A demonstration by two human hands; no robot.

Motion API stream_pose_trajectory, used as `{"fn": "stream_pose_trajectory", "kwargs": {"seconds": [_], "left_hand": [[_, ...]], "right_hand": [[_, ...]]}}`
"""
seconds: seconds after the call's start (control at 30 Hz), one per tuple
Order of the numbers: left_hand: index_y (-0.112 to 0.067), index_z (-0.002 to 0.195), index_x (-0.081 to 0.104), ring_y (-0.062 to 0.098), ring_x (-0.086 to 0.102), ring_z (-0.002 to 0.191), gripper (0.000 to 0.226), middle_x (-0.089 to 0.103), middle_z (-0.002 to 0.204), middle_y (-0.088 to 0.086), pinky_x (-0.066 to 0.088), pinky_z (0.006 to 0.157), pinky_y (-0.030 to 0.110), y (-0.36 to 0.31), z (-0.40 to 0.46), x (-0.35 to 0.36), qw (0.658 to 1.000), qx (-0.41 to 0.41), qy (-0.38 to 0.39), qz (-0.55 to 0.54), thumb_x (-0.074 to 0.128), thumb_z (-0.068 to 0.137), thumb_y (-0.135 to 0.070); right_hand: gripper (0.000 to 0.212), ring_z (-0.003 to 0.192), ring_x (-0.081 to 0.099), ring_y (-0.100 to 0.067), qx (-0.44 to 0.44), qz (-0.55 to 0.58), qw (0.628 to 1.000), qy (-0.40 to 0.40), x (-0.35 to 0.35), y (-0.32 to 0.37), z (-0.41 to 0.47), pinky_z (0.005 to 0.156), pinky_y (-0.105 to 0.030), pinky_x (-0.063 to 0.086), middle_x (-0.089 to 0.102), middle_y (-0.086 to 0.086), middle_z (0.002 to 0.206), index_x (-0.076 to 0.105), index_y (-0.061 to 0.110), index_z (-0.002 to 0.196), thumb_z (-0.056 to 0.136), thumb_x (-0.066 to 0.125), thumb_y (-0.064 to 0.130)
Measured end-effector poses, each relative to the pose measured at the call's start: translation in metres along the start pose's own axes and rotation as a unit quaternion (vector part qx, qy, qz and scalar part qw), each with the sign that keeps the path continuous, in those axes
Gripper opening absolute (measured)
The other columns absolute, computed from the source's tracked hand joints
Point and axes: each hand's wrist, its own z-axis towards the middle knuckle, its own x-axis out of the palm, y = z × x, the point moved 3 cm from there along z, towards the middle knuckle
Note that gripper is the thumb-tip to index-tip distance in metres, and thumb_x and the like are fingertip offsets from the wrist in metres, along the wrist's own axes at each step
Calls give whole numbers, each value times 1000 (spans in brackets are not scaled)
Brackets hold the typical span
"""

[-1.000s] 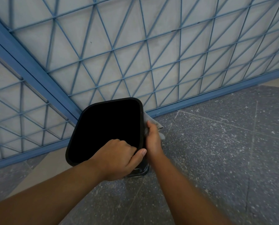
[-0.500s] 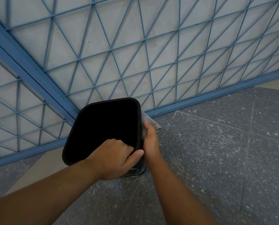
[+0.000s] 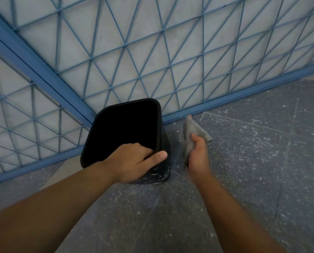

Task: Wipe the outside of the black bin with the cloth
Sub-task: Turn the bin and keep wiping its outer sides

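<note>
Speckled grey floor (image 3: 244, 161) runs to a blue metal grille (image 3: 134, 52) at the far side, and the black bin (image 3: 105, 132) stands just in front of that grille, its open mouth dark. Our left hand (image 3: 132, 161) grips the bin's near right rim, fingers curled inside and thumb lying along the outside wall. Our right hand (image 3: 198, 154) holds the grey cloth (image 3: 192, 132) bunched in its curled fingers, just right of the bin and apart from its side.
</note>
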Motion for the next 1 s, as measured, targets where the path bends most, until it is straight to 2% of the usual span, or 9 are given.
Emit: {"fn": "stream_pose_trajectory", "kwargs": {"seconds": [0.13, 0.27, 0.33, 0.47, 0.63, 0.77, 0.83, 0.93, 1.0], "left_hand": [[-20, 93, 73, 10, 67, 88, 94, 73, 94, -4, 51, 93, 39, -7, 11, -2, 978, -131, 64, -149, 28, 63, -97], [-20, 127, 64, 16, 61, 112, 72, 65, 127, 0, 45, 103, 35, -17, 29, 5, 956, -204, 43, -205, 56, 78, -73], [-13, 135, 56, 25, 56, 122, 69, 58, 136, 6, 41, 108, 40, -16, 34, 12, 950, -242, 34, -193, 52, 88, -63], [-8, 121, 64, 27, 62, 109, 60, 67, 119, 9, 45, 103, 43, -18, 32, 11, 948, -260, 10, -181, 45, 94, -59], [-3, 108, 69, 32, 68, 92, 56, 72, 102, 18, 50, 93, 51, -26, 23, 10, 956, -245, 1, -159, 47, 96, -52], [3, 104, 69, 38, 68, 88, 54, 71, 97, 24, 52, 85, 54, -32, 17, 14, 962, -235, -21, -139, 46, 98, -46], [3, 98, 70, 38, 67, 84, 53, 71, 93, 25, 53, 82, 53, -33, 16, 15, 963, -232, -30, -136, 47, 99, -44], [1, 96, 70, 35, 68, 83, 52, 72, 91, 22, 53, 82, 52, -32, 16, 15, 962, -228, -36, -149, 48, 97, -46], [3, 94, 70, 38, 68, 82, 55, 71, 89, 25, 54, 80, 54, -33, 14, 15, 960, -225, -39, -164, 48, 97, -47]], "right_hand": [[51, 119, 59, -38, -12, -13, 999, -33, -30, -3, 1, 111, -51, 40, 65, -21, 125, 57, 7, 133, 95, 41, 36], [46, 112, 66, -24, -10, -11, 1000, 16, -34, -30, -2, 94, -36, 53, 72, -8, 118, 53, 15, 139, 100, 32, 26], [47, 119, 62, -19, -31, -3, 998, 48, -35, -45, -2, 100, -36, 50, 66, -3, 128, 48, 26, 143, 102, 27, 19], [42, 111, 66, -3, -27, 11, 995, 97, -29, -70, -3, 91, -25, 54, 71, 14, 119, 52, 31, 133, 104, 25, 16], [58, 144, 35, -14, -3, -43, 994, 102, -20, -77, 12, 122, -40, 25, 35, 3, 157, 24, 24, 156, 102, 37, 42], [77, 151, 13, -24, 33, -189, 981, -29, -26, -87, 23, 123, -49, 15, 15, 0, 165, 24, 33, 155, 90, 42, 69], [69, 152, 0, -22, -10, -245, 966, -87, -23, -93, 18, 122, -52, 9, 8, 5, 165, 26, 41, 152, 90, 41, 68], [48, 153, 8, -18, -54, -177, 980, -71, -8, -94, 14, 124, -49, 13, 12, 6, 165, 28, 55, 144, 97, 39, 58], [46, 142, 38, -14, -31, -34, 999, 7, 4, -94, 12, 117, -36, 35, 35, 4, 156, 32, 41, 149, 104, 30, 48]]}}
